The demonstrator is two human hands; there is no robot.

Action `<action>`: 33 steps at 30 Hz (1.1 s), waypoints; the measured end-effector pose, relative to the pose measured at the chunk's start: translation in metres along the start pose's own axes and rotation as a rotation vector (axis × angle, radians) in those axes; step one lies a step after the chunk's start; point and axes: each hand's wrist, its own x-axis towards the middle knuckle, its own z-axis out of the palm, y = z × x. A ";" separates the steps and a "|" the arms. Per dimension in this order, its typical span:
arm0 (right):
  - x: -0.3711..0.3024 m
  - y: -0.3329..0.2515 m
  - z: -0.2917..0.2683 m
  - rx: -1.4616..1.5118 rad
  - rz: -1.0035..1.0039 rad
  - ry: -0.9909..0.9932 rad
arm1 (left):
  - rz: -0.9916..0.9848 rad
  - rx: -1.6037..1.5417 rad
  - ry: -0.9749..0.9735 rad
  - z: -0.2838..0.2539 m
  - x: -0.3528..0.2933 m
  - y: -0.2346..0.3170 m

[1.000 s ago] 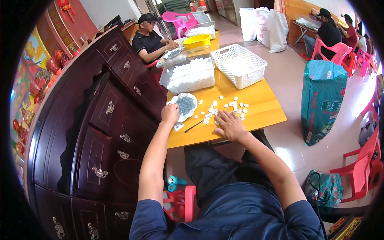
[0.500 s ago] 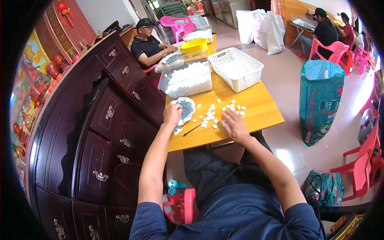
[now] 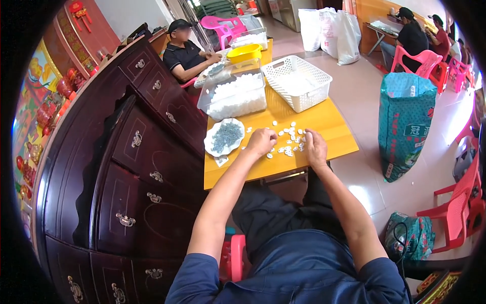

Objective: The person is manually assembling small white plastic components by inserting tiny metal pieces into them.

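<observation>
Both hands work a scatter of small white plastic pieces point(image 3: 287, 138) mid-way across the yellow wooden worktop point(image 3: 324, 121): the left hand point(image 3: 261, 141) curled, fingers apparently pinching one, the right hand point(image 3: 315, 148) bent over them; a careless sweep could flick pieces off the near edge.

A single view comes from a wide fisheye camera on the person's head, looking steeply down and forward over their own forearms and lap. The yellow bench point(image 3: 324, 121) sits near, around mid-frame. Straight edges bow toward the dark round rim, where a dark cabinet point(image 3: 126, 167) curves along the left.
</observation>
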 end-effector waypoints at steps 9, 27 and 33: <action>-0.002 0.002 -0.003 -0.080 -0.014 -0.029 | -0.021 -0.022 0.136 -0.005 -0.003 0.008; -0.003 0.007 -0.001 -0.083 -0.024 -0.058 | -0.239 -0.015 0.506 -0.074 -0.044 -0.087; -0.003 0.011 -0.002 -0.092 -0.035 -0.061 | -0.341 0.141 0.454 -0.082 -0.055 -0.101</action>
